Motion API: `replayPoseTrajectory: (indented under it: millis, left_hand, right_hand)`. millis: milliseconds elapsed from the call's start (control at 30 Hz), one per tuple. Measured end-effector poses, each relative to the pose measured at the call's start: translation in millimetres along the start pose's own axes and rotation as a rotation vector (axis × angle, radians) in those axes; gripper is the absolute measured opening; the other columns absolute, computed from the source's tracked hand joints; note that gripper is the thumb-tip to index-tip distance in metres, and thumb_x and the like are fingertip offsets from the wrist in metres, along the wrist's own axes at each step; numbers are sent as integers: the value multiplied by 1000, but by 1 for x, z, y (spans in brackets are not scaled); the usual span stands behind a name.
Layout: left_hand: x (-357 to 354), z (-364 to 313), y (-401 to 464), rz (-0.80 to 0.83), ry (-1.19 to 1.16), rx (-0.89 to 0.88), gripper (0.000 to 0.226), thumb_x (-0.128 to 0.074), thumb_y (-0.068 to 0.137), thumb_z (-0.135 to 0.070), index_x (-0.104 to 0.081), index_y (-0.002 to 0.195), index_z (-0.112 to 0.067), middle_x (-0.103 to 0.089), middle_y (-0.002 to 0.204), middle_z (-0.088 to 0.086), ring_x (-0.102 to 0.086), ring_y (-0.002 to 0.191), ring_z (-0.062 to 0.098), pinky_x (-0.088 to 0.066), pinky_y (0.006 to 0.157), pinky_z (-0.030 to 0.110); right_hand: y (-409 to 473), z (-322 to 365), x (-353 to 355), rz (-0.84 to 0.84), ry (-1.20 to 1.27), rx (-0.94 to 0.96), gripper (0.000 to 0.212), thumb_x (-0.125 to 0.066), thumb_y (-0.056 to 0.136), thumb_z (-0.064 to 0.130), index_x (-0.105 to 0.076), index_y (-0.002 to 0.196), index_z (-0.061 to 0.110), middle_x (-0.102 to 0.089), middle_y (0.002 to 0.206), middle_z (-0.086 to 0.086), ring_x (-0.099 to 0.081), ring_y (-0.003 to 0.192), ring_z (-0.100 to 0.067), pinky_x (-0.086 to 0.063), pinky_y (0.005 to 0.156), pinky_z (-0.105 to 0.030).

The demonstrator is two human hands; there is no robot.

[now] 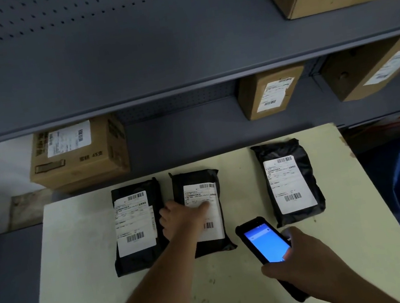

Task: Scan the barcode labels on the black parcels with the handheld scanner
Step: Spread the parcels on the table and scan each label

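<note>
Three black parcels [289, 179] bear white barcode labels; the left hand [183, 215] lies open-fingered on the middle one while the right hand [308, 262] grips one lit scanner [266, 243].

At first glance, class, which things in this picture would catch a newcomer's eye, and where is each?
Three black parcels with white labels lie in a row on the pale table. The left hand rests on the middle parcel, and the right hand holds the scanner, its screen glowing blue. Brown cardboard boxes sit on the grey shelves behind.
</note>
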State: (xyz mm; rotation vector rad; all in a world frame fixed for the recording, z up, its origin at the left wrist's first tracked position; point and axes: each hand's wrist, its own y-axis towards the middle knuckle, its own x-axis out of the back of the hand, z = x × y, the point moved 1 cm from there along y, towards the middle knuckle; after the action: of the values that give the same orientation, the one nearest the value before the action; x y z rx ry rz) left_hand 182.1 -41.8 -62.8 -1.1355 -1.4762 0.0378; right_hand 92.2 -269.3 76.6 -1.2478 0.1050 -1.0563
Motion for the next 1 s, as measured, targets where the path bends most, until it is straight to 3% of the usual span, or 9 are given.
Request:
replayPoseTrajectory:
  millis: [100, 200, 333, 433, 567, 667, 767, 900, 1000]
  left_hand:
    - [-8, 0, 6, 90, -104, 78, 122, -84, 64, -68, -29, 158, -13, -41, 158, 15, -41, 144, 38, -45, 112, 56]
    - [-14, 0, 2, 108, -232, 86, 105, -90, 56, -60, -43, 139, -16, -62, 136, 11, -64, 117, 34, -60, 92, 52]
    - [-21, -5, -6, 76, -231, 47, 99, -87, 41, -66, -38, 116, -26, -66, 121, 7, -70, 101, 32, -63, 82, 51]
    - [-24, -12, -13, 62, -164, 3, 104, -87, 41, -68, -31, 118, -27, -60, 126, 11, -68, 101, 35, -63, 81, 53]
    - [-20, -20, -21, 56, -82, -6, 116, -86, 46, -68, -26, 136, -25, -49, 139, 14, -61, 116, 39, -57, 93, 57]
    - [-16, -16, -19, 91, -180, 21, 116, -85, 50, -65, -25, 141, -28, -61, 132, 10, -68, 108, 36, -59, 91, 55]
    - [-8, -14, -19, 164, -306, 47, 97, -88, 71, -45, -35, 146, -15, -67, 115, 6, -70, 95, 30, -62, 84, 47]
    - [2, -11, -19, 251, -301, 19, 63, -87, 74, -44, -67, 124, -10, -76, 110, 8, -72, 94, 29, -62, 85, 43]
    - [10, -9, -23, 309, -289, -20, 57, -88, 77, -39, -70, 121, -7, -77, 108, 7, -73, 93, 27, -62, 81, 39]
  right_hand:
    - [1, -7, 3, -12, 7, -15, 45, -81, 72, 44, -51, 101, 28, -68, 91, 4, -67, 76, -9, -49, 62, -23]
    - [2, -12, 5, -21, 11, -26, 45, -81, 72, 44, -50, 101, 29, -69, 90, 4, -66, 74, -8, -48, 59, -21]
    - [2, -17, 7, -16, 26, -37, 45, -81, 73, 43, -49, 102, 29, -67, 91, 4, -65, 73, -8, -47, 58, -20]
    - [3, -19, 10, -17, 25, -34, 47, -81, 73, 44, -50, 103, 29, -67, 91, 4, -65, 74, -8, -47, 59, -20]
    - [2, -22, 17, -24, 26, -22, 48, -81, 74, 44, -47, 104, 29, -68, 94, 4, -68, 79, -10, -50, 63, -22]
    - [-1, -25, 22, -43, 33, -13, 49, -82, 75, 42, -45, 105, 31, -69, 94, 5, -71, 82, -10, -50, 63, -23]
    - [-3, -25, 24, -59, 35, -12, 47, -81, 73, 40, -44, 101, 32, -71, 91, 4, -74, 82, -13, -53, 63, -24]
    - [-8, -18, 21, -59, 29, -2, 47, -81, 72, 41, -47, 103, 29, -70, 94, 4, -74, 83, -13, -59, 70, -28]
    - [-12, -14, 16, -55, 22, 15, 50, -80, 71, 43, -48, 107, 28, -69, 95, 5, -73, 84, -11, -59, 72, -28]
